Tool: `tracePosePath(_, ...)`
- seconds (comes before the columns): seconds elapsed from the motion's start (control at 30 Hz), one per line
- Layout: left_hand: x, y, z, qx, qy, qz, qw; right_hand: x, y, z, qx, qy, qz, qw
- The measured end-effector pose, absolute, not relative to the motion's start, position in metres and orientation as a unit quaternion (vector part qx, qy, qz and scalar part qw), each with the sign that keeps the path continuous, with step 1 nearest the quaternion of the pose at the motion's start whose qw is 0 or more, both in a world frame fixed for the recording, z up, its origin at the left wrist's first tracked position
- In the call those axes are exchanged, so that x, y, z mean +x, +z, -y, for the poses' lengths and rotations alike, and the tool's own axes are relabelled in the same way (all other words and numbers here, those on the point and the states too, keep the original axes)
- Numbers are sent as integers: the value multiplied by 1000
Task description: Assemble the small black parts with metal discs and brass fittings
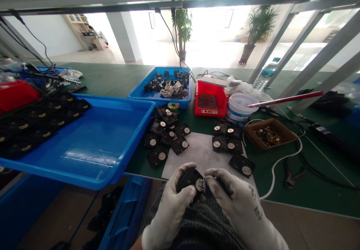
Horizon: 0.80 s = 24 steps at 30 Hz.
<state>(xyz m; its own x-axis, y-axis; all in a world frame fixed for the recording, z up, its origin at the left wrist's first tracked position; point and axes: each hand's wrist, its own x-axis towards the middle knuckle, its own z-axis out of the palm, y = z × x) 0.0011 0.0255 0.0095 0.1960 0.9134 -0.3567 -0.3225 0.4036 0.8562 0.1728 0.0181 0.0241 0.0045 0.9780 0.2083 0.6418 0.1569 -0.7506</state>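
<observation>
My left hand (174, 201), in a white work glove, grips a black plastic housing (189, 180) with a round silver metal disc (200, 184) on its face. The housing is held over my lap, at the table's front edge. Close by its right side, my right hand (229, 192), gloved too, has thumb and forefinger pinched together at the housing's edge; whatever lies between those fingertips is too small to make out. On the white sheet (201, 154) and around it lie several similar black housings, one group to the left (180, 144) and another to the right (231, 145).
A large blue tray (112, 130) at left holds rows of black parts. Behind stand a smaller blue tray (135, 92), a red bin (211, 111) of small pieces and a white bucket (239, 105) with a red-handled stick. At right are a cardboard box (254, 141) of brass-coloured pieces and cables.
</observation>
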Motion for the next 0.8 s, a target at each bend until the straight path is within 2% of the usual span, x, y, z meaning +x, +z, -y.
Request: tracePosePath(0.8,0,2,-29,329,434,-458,702,174,22,-20,-604,203,681,361)
